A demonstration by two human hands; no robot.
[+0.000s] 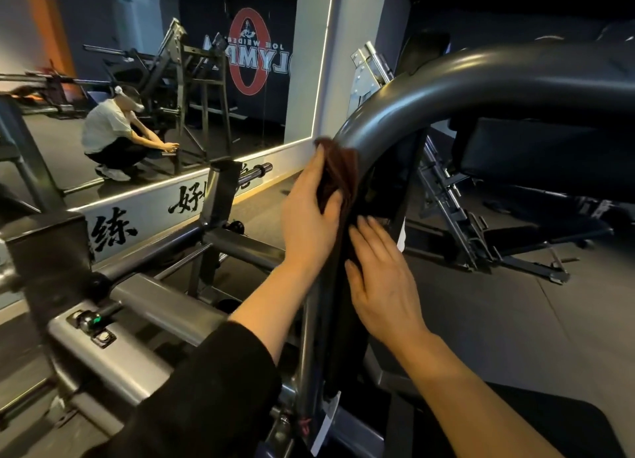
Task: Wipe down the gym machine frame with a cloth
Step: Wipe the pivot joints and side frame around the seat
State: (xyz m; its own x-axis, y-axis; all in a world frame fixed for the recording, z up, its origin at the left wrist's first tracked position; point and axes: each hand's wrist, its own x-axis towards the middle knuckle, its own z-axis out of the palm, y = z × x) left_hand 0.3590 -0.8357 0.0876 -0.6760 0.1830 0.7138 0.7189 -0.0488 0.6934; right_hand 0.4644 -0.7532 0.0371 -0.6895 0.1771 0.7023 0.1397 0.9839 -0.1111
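Currently, cloth [338, 179] is pressed on frame tube [429, 89] by left-hand fingers [318, 179], right-hand fingers [369, 232] flat below; bunched cloth could slip off.

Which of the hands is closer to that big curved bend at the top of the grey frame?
Left. The left hand presses the brown cloth just below the bend; the right hand rests lower down the upright.
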